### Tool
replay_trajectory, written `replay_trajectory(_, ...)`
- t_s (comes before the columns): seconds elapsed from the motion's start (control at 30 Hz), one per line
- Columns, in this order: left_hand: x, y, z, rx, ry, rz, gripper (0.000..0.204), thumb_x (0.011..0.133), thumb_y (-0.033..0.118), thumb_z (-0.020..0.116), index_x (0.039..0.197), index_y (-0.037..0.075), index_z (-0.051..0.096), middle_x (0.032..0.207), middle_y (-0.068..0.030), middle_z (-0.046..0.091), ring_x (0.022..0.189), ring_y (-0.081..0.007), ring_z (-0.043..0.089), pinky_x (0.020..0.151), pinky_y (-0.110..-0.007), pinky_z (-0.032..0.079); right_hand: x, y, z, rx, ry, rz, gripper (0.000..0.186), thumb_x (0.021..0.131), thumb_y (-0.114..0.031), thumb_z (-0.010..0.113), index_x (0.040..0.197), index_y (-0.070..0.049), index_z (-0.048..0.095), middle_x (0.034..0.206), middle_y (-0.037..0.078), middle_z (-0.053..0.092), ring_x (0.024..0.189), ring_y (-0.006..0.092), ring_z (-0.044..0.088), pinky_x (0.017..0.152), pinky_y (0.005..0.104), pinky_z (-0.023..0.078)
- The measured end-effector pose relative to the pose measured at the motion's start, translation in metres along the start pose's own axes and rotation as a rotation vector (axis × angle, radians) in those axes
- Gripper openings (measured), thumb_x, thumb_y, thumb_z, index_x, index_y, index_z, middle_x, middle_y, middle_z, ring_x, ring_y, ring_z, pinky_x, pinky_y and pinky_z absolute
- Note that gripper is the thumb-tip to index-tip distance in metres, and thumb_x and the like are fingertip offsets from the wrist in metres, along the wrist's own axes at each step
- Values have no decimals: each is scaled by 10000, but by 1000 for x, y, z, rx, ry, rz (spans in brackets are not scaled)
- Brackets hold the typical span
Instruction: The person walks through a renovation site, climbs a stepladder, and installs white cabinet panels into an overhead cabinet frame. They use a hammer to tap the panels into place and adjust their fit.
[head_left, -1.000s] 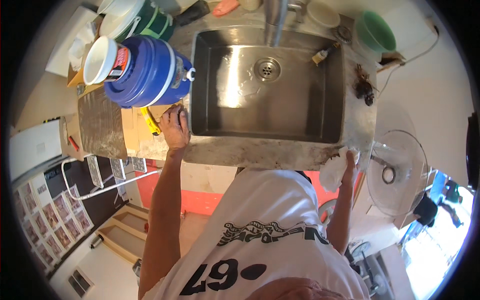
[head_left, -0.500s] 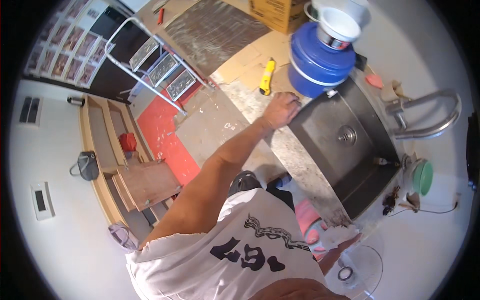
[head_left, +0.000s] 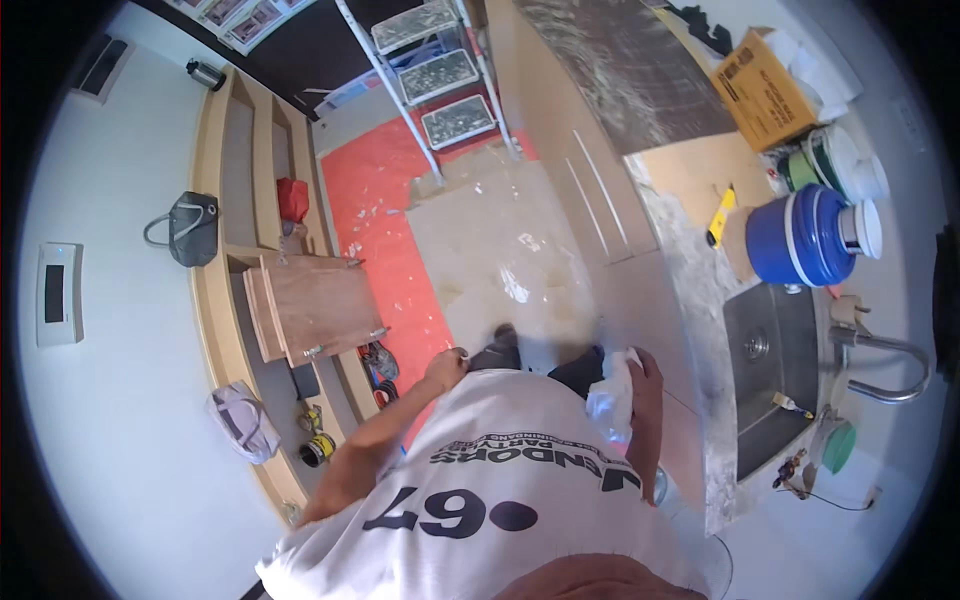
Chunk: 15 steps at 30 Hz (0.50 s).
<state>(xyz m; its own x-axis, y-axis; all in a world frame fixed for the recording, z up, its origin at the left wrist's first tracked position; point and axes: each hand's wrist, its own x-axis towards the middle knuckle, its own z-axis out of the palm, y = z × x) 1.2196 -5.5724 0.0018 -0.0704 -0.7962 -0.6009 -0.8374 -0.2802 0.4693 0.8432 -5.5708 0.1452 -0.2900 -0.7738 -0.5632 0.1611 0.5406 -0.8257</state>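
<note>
My left hand (head_left: pixel 446 368) is beside the hem of my white shirt, its fingers curled; what is inside them, if anything, is hidden. My right hand (head_left: pixel 645 375) grips a crumpled white plastic bag (head_left: pixel 612 405) at my right side, beside the counter's front (head_left: pixel 650 330). Farther right are a steel sink (head_left: pixel 745 395) with a brush (head_left: pixel 793 405) in it, a curved tap (head_left: pixel 890 345), a blue water jug (head_left: pixel 800 240) and a yellow utility knife (head_left: pixel 722 215).
A stepladder (head_left: pixel 450 120) stands beyond the floor, which has red and tan coverings (head_left: pixel 360 210). On the left, a wooden shelf unit (head_left: pixel 235 130) has loose boards (head_left: pixel 310 300) and bags (head_left: pixel 190 230). A cardboard box (head_left: pixel 765 90) sits at the counter's far end.
The view has swung from the sink toward the floor and stepladder. My left hand has left the counter edge for my waist; my right hand, still holding the plastic, is now beside my hip.
</note>
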Motion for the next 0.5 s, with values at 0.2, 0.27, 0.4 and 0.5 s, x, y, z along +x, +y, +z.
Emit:
replay_trajectory(0.2,30,-75,4,-276,137,-123,321,872,333,570,873,27,669,838,-235,665,839,-394,658,740,-478,507,68,-10,129,-663,-64,-278,477,832,-289,698,1152,35,557,1051,213,633,972,299,611,863,384,478)
replay_trajectory(0.27,61,-37,-4,-248,10,-98,312,864,336,580,964,62,690,946,-238,666,942,-397,643,823,-472,502,91,-17,154,-485,-201,8,511,866,-318,672,1203,40,533,1075,214,618,1018,295,590,879,384,467)
replay_trajectory(0.4,116,-44,-36,-294,-72,68,346,852,365,591,1002,67,683,1001,-224,666,979,-390,637,853,-461,499,125,-40,197,-656,-542,-279,528,876,-323,659,1260,15,530,1105,180,632,988,262,613,840,366,489)
replay_trajectory(0.5,167,-30,-105,-143,27,-98,371,866,383,569,1024,63,672,1008,-232,659,988,-402,628,859,-463,496,169,-87,230,-710,-718,-312,513,863,-314,661,1265,-16,552,1154,180,625,1030,260,605,888,358,471)
